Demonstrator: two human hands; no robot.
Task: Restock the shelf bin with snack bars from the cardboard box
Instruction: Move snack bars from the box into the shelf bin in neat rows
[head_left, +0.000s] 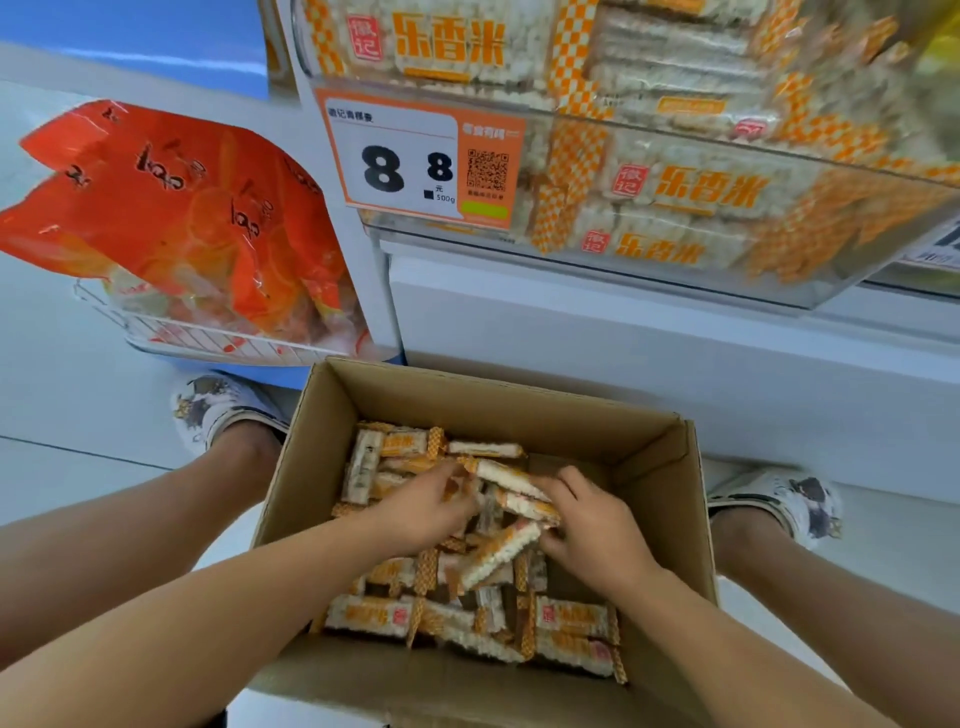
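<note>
Cardboard box (322, 457): one, open-topped, on the floor between the person's two patterned shoes (218, 410), at 6 o'clock of the view.
Snack bars (571, 618): a loose heap in the box, too many and too overlapped to count; white puffed-rice bars in clear wrappers with orange checkered ends.
Left hand (421, 512): one, down in the heap, fingers curled around a few bars; how many it grips cannot be told.
Right hand (597, 530): one, just beside the left, fingers curled onto bars at the heap's middle.
Shelf bin (675, 291): one clear bin at 1 o'clock above the box, stacked with the same bars.
Price tag (415, 161): one, orange-edged, on the bin's front, reading 8 8.
Orange snack bags (171, 218): several in one wire basket (208, 340), at 10 o'clock.
</note>
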